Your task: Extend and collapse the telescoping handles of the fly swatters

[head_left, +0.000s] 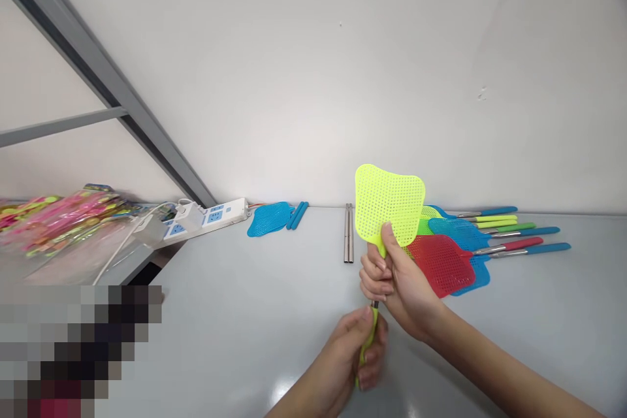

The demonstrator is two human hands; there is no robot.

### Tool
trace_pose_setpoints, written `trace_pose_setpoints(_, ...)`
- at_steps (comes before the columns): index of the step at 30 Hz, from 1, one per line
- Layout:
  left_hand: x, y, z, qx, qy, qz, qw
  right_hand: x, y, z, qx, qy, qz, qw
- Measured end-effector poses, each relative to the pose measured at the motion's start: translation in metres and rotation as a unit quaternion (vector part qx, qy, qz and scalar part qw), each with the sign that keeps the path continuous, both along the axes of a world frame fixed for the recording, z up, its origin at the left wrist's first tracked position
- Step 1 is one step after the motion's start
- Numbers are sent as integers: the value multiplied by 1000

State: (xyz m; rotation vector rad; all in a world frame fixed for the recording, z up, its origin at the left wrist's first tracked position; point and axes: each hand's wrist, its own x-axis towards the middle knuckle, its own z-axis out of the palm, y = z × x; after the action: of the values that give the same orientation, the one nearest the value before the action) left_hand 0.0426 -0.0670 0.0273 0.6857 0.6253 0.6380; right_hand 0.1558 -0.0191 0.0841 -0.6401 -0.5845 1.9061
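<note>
Above the tabletop [220, 313]: yellow-green swatter [389, 199], held up, mesh head at top, near upright, top leaning slightly right.
Right hand [396, 281]: grip wrapped around the swatter just below the mesh head; thumb lies against the head's lower edge.
Left hand [350, 339]: lower down, grip curled around the yellow-green handle [368, 336], which pokes out below the fingers.
Between hands: short bit of metal shaft [375, 304] visible, rest covered.
Swatter pile [445, 264]: right side, partly behind the right hand; red, blue, green, yellow-green heads overlapping, handles pointing right, red one on top.
Metal rods [351, 235]: two, side by side, just left of the held swatter head.
Blue mesh head [269, 219]: flat, farther left, near the wall [304, 78].
Blue handles [300, 216]: two, right beside that head.
Power strip [215, 217]: left, white, adapters plugged in.
Plastic bags [73, 222]: far left, pink and yellow contents, blurred.
Lower left corner: pixelated, cannot tell.
</note>
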Motion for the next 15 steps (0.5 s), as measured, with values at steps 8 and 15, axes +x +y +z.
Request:
trace_pose_setpoints(8,-5,11,2,175,212,70,959,10,8,8,97,-32,-72,992)
trace_pose_setpoints(15,-5,6,-7,230,249,70,938,22,8,9,102,36,-27,994)
